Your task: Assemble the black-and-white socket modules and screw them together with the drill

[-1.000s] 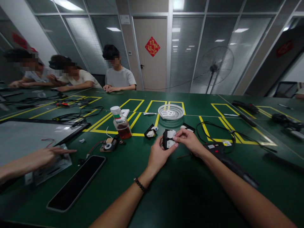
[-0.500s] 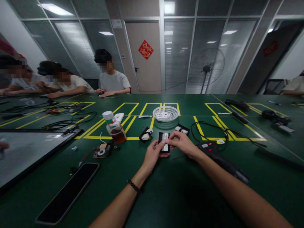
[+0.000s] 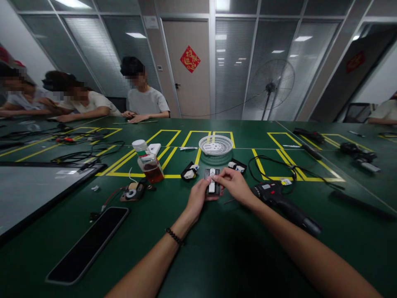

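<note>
Toward the desk's (image 3: pixel 198 260) near edge lies a phone (image 3: pixel 89 245); farther in, the left hand (image 3: pixel 197 195) clamps a black case (image 3: pixel 216 191), while the right hand (image 3: pixel 235 186) touches its white strip (image 3: pixel 211 188), pinching or not I cannot tell; a white basket (image 3: pixel 216 146) sits toward the far edge.

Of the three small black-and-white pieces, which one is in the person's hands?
The middle piece, closest to the camera: the left hand holds it and the right hand touches it. The left piece and right piece lie on the green table.
</note>
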### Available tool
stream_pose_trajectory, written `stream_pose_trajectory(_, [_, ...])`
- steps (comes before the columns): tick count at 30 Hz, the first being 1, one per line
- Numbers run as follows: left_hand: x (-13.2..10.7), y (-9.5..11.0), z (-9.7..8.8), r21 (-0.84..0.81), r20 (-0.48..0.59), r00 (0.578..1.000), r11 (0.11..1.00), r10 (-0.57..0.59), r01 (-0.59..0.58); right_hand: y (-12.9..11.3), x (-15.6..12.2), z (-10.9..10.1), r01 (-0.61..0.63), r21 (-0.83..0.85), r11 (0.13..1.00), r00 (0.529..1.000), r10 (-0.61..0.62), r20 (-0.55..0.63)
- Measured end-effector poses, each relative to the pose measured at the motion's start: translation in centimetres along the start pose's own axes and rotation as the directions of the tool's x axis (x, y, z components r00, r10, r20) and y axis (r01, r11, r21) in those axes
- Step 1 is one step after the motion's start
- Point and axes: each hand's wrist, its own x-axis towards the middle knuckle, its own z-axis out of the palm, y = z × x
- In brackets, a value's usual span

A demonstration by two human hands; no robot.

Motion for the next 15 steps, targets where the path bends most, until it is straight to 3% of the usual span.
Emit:
stream_pose_trajectory(6, [0.02, -0.25, 0.08, -0.056, -0.035, 0.998, 0.997, -0.059, 0.056, -0.09, 0.20, -0.31, -0.060, -0.006, 0.998, 0.996, 0.060, 0.059])
stream_pose_trajectory(15, [-0.48, 0.70, 0.17, -0.028, -0.004, 1.000, 0.999, -0.020, 0.019, 0.18, 0.02, -0.17, -0.040, 0.014, 0.999, 0.999, 0.039, 0.026])
